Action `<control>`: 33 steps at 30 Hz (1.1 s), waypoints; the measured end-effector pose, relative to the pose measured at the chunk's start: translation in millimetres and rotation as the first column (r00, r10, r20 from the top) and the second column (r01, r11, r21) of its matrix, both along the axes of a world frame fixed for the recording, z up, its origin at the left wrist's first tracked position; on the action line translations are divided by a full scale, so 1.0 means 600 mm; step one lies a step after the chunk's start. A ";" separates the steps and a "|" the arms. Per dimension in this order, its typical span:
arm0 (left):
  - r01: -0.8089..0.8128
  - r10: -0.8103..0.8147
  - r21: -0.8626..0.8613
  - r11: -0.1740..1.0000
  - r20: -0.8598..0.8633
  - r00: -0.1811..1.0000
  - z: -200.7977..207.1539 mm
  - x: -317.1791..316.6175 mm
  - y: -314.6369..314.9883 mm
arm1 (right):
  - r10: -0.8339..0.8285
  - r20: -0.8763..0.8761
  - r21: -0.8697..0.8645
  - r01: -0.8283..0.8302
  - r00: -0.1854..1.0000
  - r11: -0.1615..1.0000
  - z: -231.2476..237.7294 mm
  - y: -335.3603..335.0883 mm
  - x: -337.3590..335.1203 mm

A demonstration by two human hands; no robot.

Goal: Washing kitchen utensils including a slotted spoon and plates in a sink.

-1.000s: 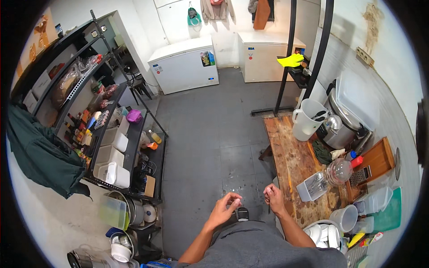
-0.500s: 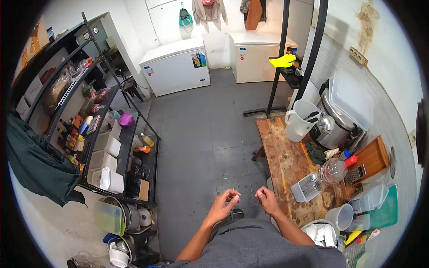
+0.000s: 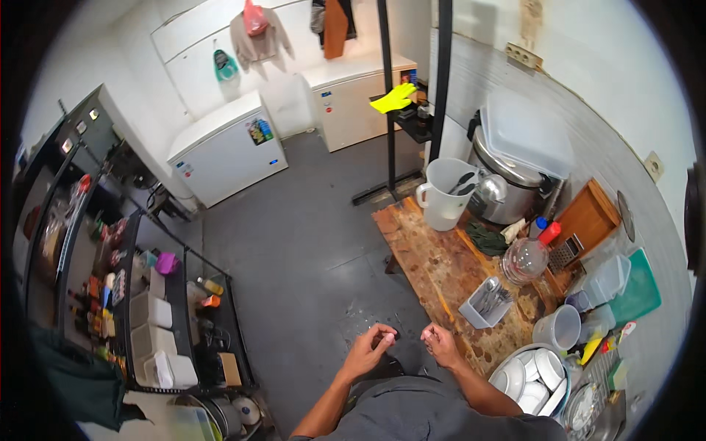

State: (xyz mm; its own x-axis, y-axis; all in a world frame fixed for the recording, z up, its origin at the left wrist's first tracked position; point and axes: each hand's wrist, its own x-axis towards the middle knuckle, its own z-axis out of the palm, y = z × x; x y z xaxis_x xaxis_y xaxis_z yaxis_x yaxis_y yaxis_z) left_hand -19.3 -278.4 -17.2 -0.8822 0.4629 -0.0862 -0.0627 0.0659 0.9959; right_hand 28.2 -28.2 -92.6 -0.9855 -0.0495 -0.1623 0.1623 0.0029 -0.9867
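Note:
Held in front of my body, my left hand (image 3: 370,348) has its fingers curled in toward the thumb, and nothing shows in it. A short gap away, my right hand (image 3: 440,345) is also loosely closed, with no object visible in its fingers. The right one is close to the left edge of a worn wooden table (image 3: 419,250). Nearest to it on the table stands a clear rectangular container (image 3: 482,317) of metal cutlery. Beyond my hands lies the dark tiled floor (image 3: 309,257).
Along the table are a white pitcher (image 3: 444,202), a large steel pot (image 3: 507,184), a clear jar (image 3: 523,261) and a basin of white dishes (image 3: 533,375). A black shelf with white bins (image 3: 152,342) lines the left side. Two chest freezers (image 3: 228,154) stand at the far wall.
The view has turned to the right, so the table, freezers and shelf sit farther left and more of the dish basin shows. Both hands remain curled in front of me.

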 end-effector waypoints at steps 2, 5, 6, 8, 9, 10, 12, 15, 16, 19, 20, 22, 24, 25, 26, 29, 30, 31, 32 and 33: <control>0.045 -0.045 0.009 0.999 -0.006 0.999 0.004 -0.025 0.008 | -0.042 0.015 -0.011 0.042 0.999 0.999 -0.006 0.002 -0.004; 0.124 -0.124 -0.024 0.992 0.010 0.992 0.014 -0.065 0.020 | -0.167 0.048 0.010 0.167 0.985 0.986 -0.001 0.003 -0.020; 0.158 -0.158 -0.026 0.987 0.000 0.987 0.016 -0.079 0.023 | -0.184 0.044 0.011 0.183 0.982 0.983 -0.005 0.004 -0.027; 0.208 -0.208 -0.024 0.978 -0.007 0.978 0.015 -0.109 0.029 | -0.220 0.035 -0.036 0.221 0.975 0.975 -0.014 0.001 -0.033; 0.232 -0.233 -0.032 0.972 -0.033 0.972 0.012 -0.127 0.034 | -0.238 0.039 -0.032 0.240 0.970 0.970 -0.013 0.001 -0.037; 0.260 -0.262 -0.039 0.965 -0.060 0.963 0.009 -0.143 0.038 | -0.244 0.046 -0.014 0.245 0.969 0.969 -0.013 0.001 -0.043; 0.314 -0.314 -0.010 0.949 -0.052 0.948 0.005 -0.171 0.051 | -0.305 0.058 0.007 0.305 0.951 0.952 -0.006 -0.001 -0.052; 0.420 -0.420 0.028 0.907 -0.026 0.907 -0.001 -0.215 0.068 | -0.361 -0.109 0.131 0.373 0.926 0.919 0.010 -0.010 -0.072; 0.450 -0.450 0.035 0.892 -0.005 0.893 -0.005 -0.231 0.073 | -0.434 -0.113 0.138 0.447 0.894 0.884 0.018 -0.011 -0.082; 0.558 -0.559 0.041 0.829 0.031 0.829 -0.010 -0.273 0.087 | -0.465 -0.181 0.280 0.498 0.867 0.821 0.060 -0.020 -0.086; 0.559 -0.559 0.032 0.829 0.067 0.826 -0.004 -0.286 0.098 | -0.472 -0.140 0.256 0.492 0.871 0.832 0.089 -0.024 -0.087; 0.670 -0.672 0.048 0.741 0.052 0.739 0.011 -0.305 0.131 | -0.510 -0.219 0.213 0.551 0.832 0.807 0.103 -0.019 -0.083; 0.734 -0.735 0.051 0.678 0.047 0.676 0.017 -0.304 0.178 | -0.563 -0.226 0.132 0.597 0.795 0.791 0.100 -0.015 -0.065; 0.764 -0.766 0.060 0.643 0.040 0.642 0.020 -0.301 0.197 | -0.590 -0.223 0.125 0.623 0.776 0.772 0.102 -0.018 -0.050; 0.795 -0.798 0.066 0.603 0.028 0.603 0.030 -0.297 0.220 | -0.650 -0.204 0.145 0.679 0.732 0.719 0.111 -0.019 -0.030; 0.874 -0.874 0.040 0.485 -0.008 0.486 0.057 -0.266 0.280 | -0.769 -0.178 0.125 0.789 0.614 0.601 0.107 -0.023 0.032; 0.902 -0.902 0.031 0.432 0.010 0.431 0.061 -0.253 0.294 | -0.812 -0.159 0.095 0.828 0.561 0.553 0.104 -0.024 0.054; 0.913 -0.913 0.020 0.407 -0.008 0.407 0.068 -0.242 0.303 | -0.848 -0.156 0.013 0.860 0.506 0.510 0.101 -0.026 0.071; 0.915 -0.915 0.019 0.404 -0.009 0.404 0.067 -0.231 0.307 | -0.850 -0.157 0.012 0.861 0.503 0.508 0.100 -0.026 0.090; 0.918 -0.917 0.021 0.396 -0.033 0.396 0.062 -0.220 0.311 | -0.874 -0.089 -0.039 0.875 0.479 0.483 0.096 -0.027 0.111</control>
State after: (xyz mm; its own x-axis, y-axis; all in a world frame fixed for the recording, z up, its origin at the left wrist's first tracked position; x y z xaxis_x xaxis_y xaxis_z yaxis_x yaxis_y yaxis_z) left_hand -151.3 -91.9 20.1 0.0758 0.9960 -0.0472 0.0289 0.0451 0.9986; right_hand 94.8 -44.7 -34.7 -0.5274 0.8466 -0.0720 0.0043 -0.0821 -0.9966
